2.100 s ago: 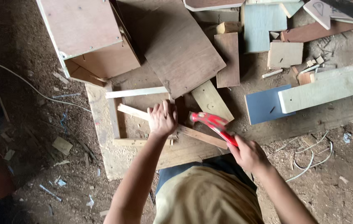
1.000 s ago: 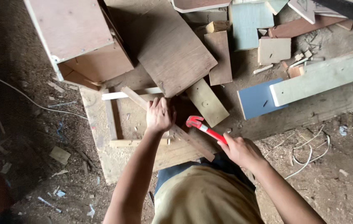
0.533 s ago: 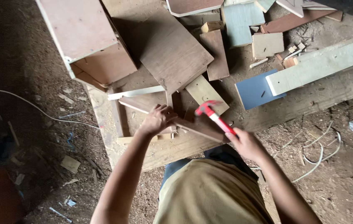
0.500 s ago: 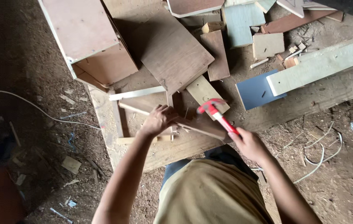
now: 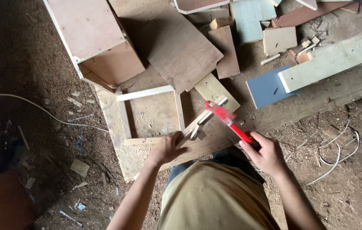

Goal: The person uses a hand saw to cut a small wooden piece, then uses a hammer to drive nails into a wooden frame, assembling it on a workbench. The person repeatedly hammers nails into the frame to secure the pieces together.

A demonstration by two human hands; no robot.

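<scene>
Right hand [image 5: 266, 152] grips red hammer [image 5: 227, 121] | left hand [image 5: 168, 147] pins wood strip [image 5: 198, 123] | nail unclear

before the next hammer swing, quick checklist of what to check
1. Right hand grips the red hammer by its handle: ok.
2. Left hand pins the thin wood strip: ok.
3. Left fingers clear of the hammer head: ok, apart.
4. Nail upright under the head: cannot tell, too small.
5. Strip resting on the board beneath: ok.
</scene>
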